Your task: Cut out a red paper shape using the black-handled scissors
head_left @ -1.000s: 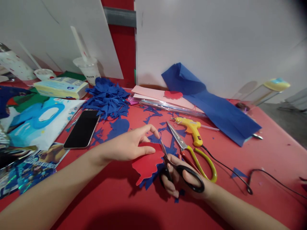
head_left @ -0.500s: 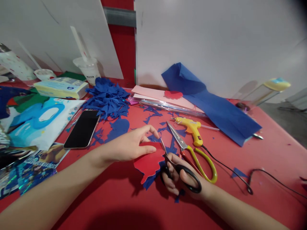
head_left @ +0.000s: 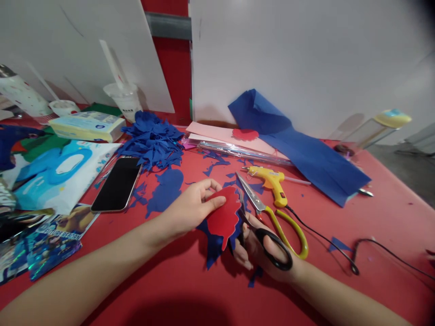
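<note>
Between thumb and fingers, my left hand [head_left: 199,203] pinches a red leaf-shaped cutout [head_left: 222,217] with a wavy edge and a short stem. Blue paper [head_left: 213,249] lies behind the red shape and sticks out below it. My right hand [head_left: 260,249] has its fingers through the loops of black-handled scissors [head_left: 277,251]. Their blades are at the right edge of the red cutout, against the blue paper. Just beyond them lie larger scissors [head_left: 292,231] with yellow handles and a yellow glue gun [head_left: 273,181].
A heap of blue paper pieces [head_left: 152,140], a phone [head_left: 117,184] and a wipes pack [head_left: 64,172] lie to the left. A blue sheet [head_left: 299,145] leans at the back right. The glue gun's black cord [head_left: 322,240] crosses the right side. A plastic cup [head_left: 124,99] stands behind.
My left hand has turned the red cutout more upright and moved it slightly right, showing more blue paper behind. The scissors in my right hand have shifted slightly right and down.
</note>
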Available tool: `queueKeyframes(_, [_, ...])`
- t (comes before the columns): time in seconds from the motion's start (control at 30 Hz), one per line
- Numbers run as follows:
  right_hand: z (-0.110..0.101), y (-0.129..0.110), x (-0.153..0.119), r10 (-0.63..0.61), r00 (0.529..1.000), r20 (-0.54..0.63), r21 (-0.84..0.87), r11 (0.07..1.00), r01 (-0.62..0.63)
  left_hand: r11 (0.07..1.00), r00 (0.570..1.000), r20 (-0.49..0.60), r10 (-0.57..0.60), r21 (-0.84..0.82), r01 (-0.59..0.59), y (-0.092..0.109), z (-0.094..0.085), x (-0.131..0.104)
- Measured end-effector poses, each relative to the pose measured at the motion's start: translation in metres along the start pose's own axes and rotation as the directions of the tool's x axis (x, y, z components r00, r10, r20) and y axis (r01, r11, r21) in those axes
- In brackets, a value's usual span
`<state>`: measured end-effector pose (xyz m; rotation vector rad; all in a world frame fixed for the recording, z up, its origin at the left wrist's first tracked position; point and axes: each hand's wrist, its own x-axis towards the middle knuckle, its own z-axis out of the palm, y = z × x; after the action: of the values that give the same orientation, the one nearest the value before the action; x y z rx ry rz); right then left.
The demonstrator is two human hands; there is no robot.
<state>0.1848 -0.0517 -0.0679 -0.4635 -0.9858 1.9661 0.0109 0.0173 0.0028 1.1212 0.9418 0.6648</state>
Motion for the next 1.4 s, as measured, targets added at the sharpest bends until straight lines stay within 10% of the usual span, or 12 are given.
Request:
queueKeyframes(0.5, [-0.003,-0.002,-0.001,0.092,0.994,-0.065,-0.030,0.995,-0.094,0.995,0.987,0.133,-0.089,-0.021,0.093,-0.002,-0.001,-0.005])
queueKeyframes(0.87, [-0.002,-0.003,0.000,0.069,0.992,0.108,0.040,0.997,-0.074,0.987,0.979,0.147,-0.142,0.092,0.129,0.009,-0.003,-0.008])
queueKeyframes(1.4, [0.005,-0.002,-0.003,0.025,1.000,-0.001,0.005,1.000,-0.025,0.976,0.990,0.082,-0.111,-0.179,0.124,-0.005,0.006,-0.007])
